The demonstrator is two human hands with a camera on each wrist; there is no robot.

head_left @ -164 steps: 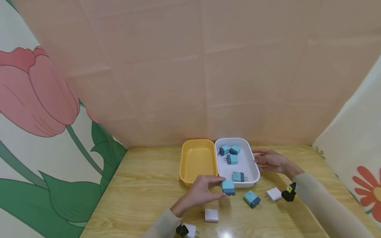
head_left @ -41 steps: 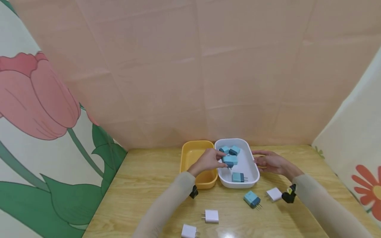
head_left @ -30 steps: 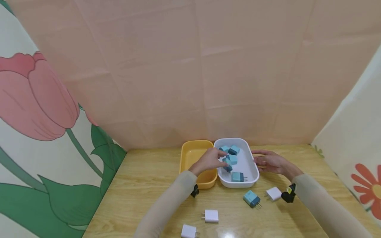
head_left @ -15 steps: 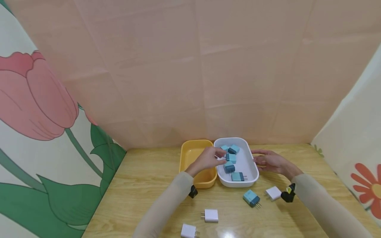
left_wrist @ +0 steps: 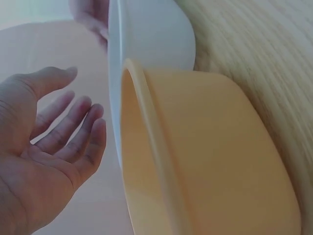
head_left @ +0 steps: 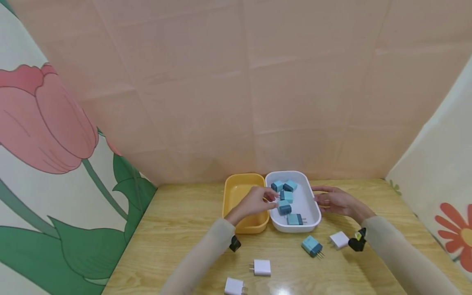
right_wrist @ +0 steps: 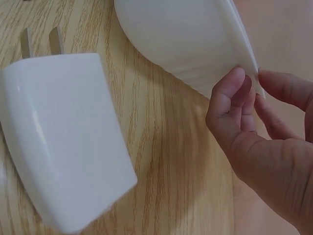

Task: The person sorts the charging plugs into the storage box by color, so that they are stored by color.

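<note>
My left hand [head_left: 254, 201] hovers over the border of the yellow tray [head_left: 227, 205] and the white tray [head_left: 313, 215]. Its fingers are relaxed, with nothing between them, as the left wrist view also shows. Right by its fingertips, a two-tone blue charger plug [head_left: 284, 207] lies in the white tray. Several like it lie there too, among them a blue plug [head_left: 294, 219] near the front wall. My right hand [head_left: 336, 201] holds the white tray's right rim, thumb and fingers at its edge in the right wrist view.
On the wooden table [head_left: 177, 229], a blue plug [head_left: 312, 246] lies in front of the white tray. White charger plugs lie near the right wrist [head_left: 339, 240], at front centre [head_left: 262, 267] and at the front edge [head_left: 234, 286]. A pinkish backdrop [head_left: 191, 102] rises behind the trays.
My left hand carried a blue plug from in front of the trays into the white tray and let it go. Since then it has drawn back slightly leftward. The right hand stayed on the rim.
</note>
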